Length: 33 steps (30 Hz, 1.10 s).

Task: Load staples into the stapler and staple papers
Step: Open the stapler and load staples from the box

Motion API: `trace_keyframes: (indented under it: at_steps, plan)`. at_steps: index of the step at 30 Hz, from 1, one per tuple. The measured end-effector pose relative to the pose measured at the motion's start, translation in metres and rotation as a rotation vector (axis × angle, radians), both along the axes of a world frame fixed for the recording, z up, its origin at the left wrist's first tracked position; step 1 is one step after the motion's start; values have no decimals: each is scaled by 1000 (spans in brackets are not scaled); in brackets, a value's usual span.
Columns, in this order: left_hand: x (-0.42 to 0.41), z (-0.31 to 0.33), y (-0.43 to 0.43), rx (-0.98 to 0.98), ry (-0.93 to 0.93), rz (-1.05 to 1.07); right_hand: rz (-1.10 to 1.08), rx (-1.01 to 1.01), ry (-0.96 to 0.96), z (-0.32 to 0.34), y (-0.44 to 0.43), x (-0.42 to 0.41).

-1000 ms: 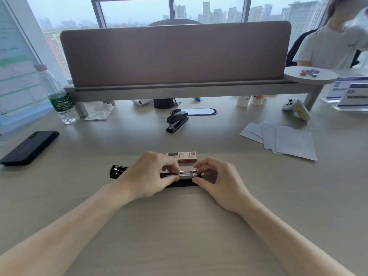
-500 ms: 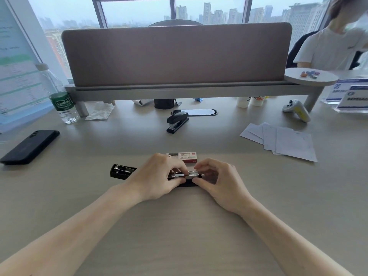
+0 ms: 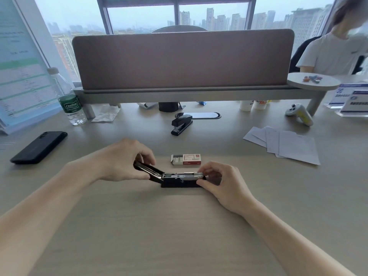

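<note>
We count two staplers on the surface (image 3: pixel 179 226): the open stapler (image 3: pixel 180 179) between our hands, near the middle, and a second, closed black stapler (image 3: pixel 181 124) well behind it. The open one rests on its black base with the metal staple channel lying flat on top, while its black top cover (image 3: pixel 146 169) tilts up to the left from the hinge. Our left hand (image 3: pixel 121 160) has its grip closed on that raised cover, thumb below and fingers above; our right hand (image 3: pixel 221 182) pinches the right end of the stapler, thumb at the base and fingertips over the channel. So the stapler lies between the two grips, touching both. Whether staples sit in the channel we cannot tell. One staple box (image 3: pixel 186 159), white and red with its left end open, lies just behind the stapler, apart from both hands. Several white papers (image 3: pixel 288 145), overlapping so that we cannot count them, lie well to the right. One dark phone (image 3: pixel 38 147) lies far left, one water bottle (image 3: pixel 68 100) behind it, and one game controller (image 3: pixel 298 113) at the far right. A second person (image 3: pixel 336 50) is cut off at the right edge.
</note>
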<state>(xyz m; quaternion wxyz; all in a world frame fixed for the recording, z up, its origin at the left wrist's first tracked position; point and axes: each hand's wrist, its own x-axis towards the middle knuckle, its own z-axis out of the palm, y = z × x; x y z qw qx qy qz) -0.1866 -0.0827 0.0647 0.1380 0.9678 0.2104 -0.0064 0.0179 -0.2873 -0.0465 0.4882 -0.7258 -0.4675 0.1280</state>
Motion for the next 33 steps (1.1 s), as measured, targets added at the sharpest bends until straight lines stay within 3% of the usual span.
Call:
trace_keyframes:
  at_steps: [6, 15, 20, 33]
  plan:
    - [33, 4, -22, -209, -265, -51, 7, 5, 19, -1, 0, 1]
    - [64, -33, -47, -166, -190, -102, 14, 20, 41, -1, 0, 1]
    - [72, -40, -58, -287, -133, 4, 7, 14, 53, 2, -1, -1]
    - [86, -54, -72, -229, -229, 76, 10, 22, 38, 2, -3, -2]
